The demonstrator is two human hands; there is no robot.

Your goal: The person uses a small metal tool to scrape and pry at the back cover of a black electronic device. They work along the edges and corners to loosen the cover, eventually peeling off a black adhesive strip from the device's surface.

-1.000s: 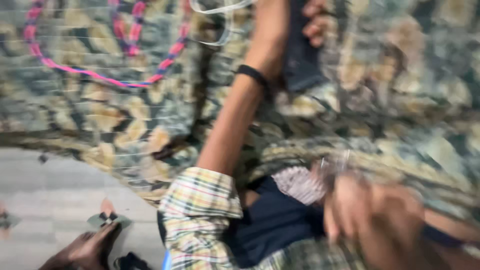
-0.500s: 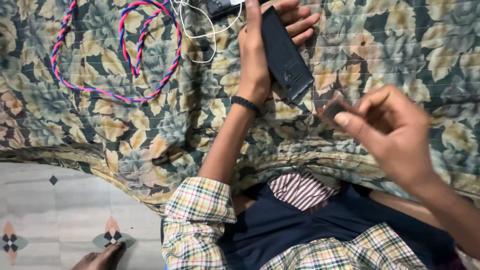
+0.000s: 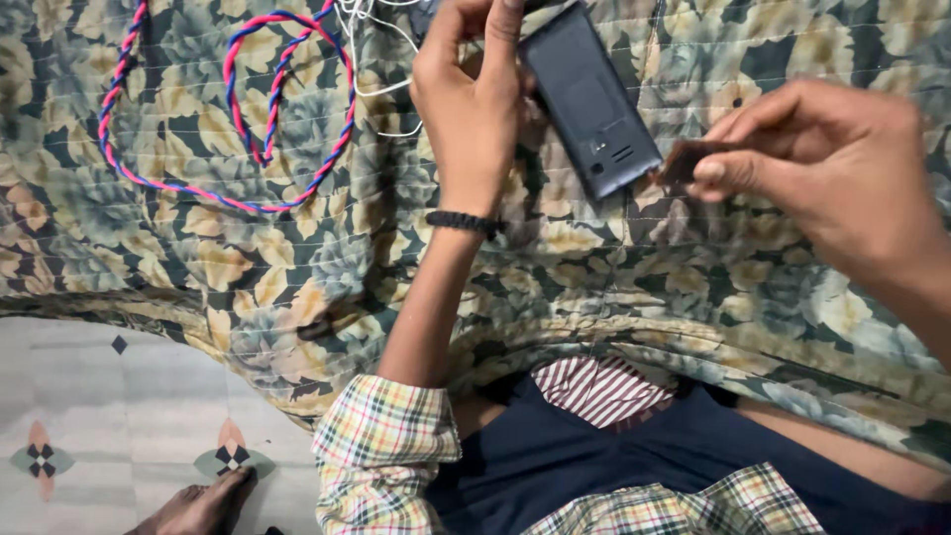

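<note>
The person's left hand (image 3: 474, 109), at the upper centre of the frame, is closed around the upper end of a dark slab-shaped phone (image 3: 590, 99), seen from its back side. The phone's long axis runs diagonally, from the top centre of the frame down toward the right; its lower, free end points to the lower right and carries a small round opening and short slots. The upper end of the phone is hidden by the fingers and the frame edge. A black band (image 3: 461, 222) circles the left wrist, and a rolled checked sleeve (image 3: 386, 446) covers the arm in the lower centre. The right hand (image 3: 832, 168), at the upper right, is narrowed to a pinch, thumb and fingers closed on a small dark brown flat piece (image 3: 684, 159). That piece sits just beside the phone's lower end; whether the two touch cannot be told. Both hands are above a quilted cloth with a leaf and flower print (image 3: 248, 267), which fills most of the frame. A pink and blue braided cord (image 3: 282, 94) lies in loops on the cloth at the upper left, and a thin white cable (image 3: 371, 59) lies just beside it, near the left hand. Pale patterned floor tiles (image 3: 119, 436) show at the lower left, with a bare foot (image 3: 203, 505) at the bottom edge.
</note>
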